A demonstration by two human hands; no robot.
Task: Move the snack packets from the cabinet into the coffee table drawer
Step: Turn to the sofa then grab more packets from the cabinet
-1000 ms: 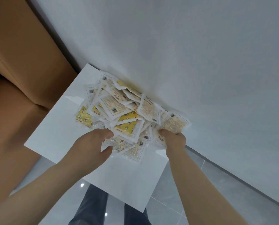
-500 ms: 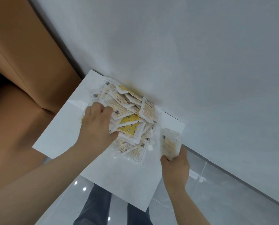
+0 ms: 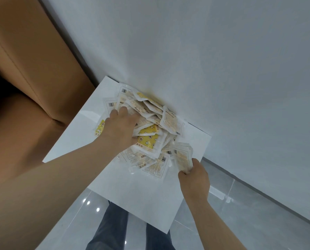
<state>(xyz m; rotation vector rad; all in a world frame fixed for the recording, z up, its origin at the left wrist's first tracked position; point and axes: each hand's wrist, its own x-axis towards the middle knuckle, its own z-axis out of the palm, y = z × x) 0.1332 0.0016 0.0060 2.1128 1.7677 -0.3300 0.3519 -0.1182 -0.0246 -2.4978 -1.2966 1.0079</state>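
clearly light, slick packets [image 3: 147,139], best pinched by sealed edges: some gripped in right hand [image 3: 194,179], more clawed under left hand [image 3: 121,129].

Bench [image 3: 132,186], white: near half bare, open to approach from the front edge and the left corner. Rear: wall [image 3: 222,69] meets the back edge, with no passage behind. Heap of snack packets [image 3: 170,123] lies against the wall and fills the rear middle. Brown panel [image 3: 33,69] stands close beside the far left corner. Left grip [image 3: 121,127], fingers curled into the heap, covers its left part. Right grip [image 3: 194,177], holding one packet [image 3: 183,157], occupies the right edge. Floor [image 3: 259,213] lies open to the right.
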